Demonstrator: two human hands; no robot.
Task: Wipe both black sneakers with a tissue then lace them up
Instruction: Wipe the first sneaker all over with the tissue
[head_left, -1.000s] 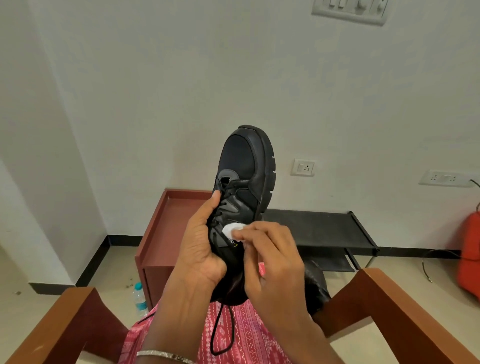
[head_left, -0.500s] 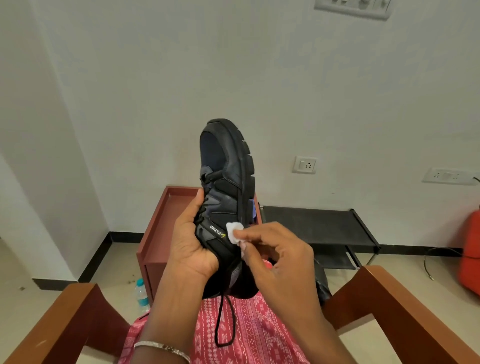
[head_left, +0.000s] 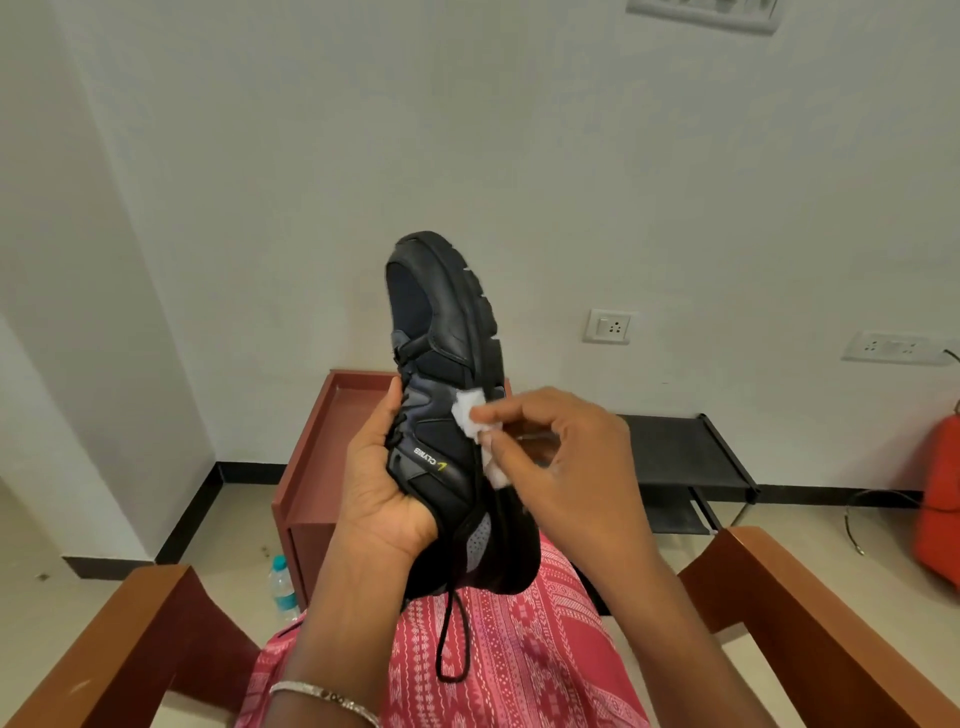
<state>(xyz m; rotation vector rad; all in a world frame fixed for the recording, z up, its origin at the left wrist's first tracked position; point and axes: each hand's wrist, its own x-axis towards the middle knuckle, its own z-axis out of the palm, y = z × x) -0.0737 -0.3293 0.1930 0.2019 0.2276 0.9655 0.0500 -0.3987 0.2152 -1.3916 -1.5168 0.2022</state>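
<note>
A black sneaker (head_left: 441, 332) stands toe-up in front of me, its side panel with a small logo turned my way. My left hand (head_left: 382, 483) grips it around the laced middle from the left. My right hand (head_left: 561, 462) pinches a small white tissue (head_left: 470, 415) and presses it against the sneaker's side near the sole edge. A loose black lace (head_left: 452, 639) hangs from the heel end over my pink patterned lap. A second dark shape behind the heel is mostly hidden, so I cannot tell if it is the other sneaker.
Wooden chair arms (head_left: 810, 618) flank my lap on both sides. A reddish-brown low table (head_left: 311, 467) and a black folding rack (head_left: 680, 452) stand by the wall ahead. A water bottle (head_left: 283, 587) sits on the floor, and a red object (head_left: 940, 499) is at the right edge.
The sneaker has rolled, showing more of its side and sole edge. My right hand has slid the tissue up along the side toward the sole.
</note>
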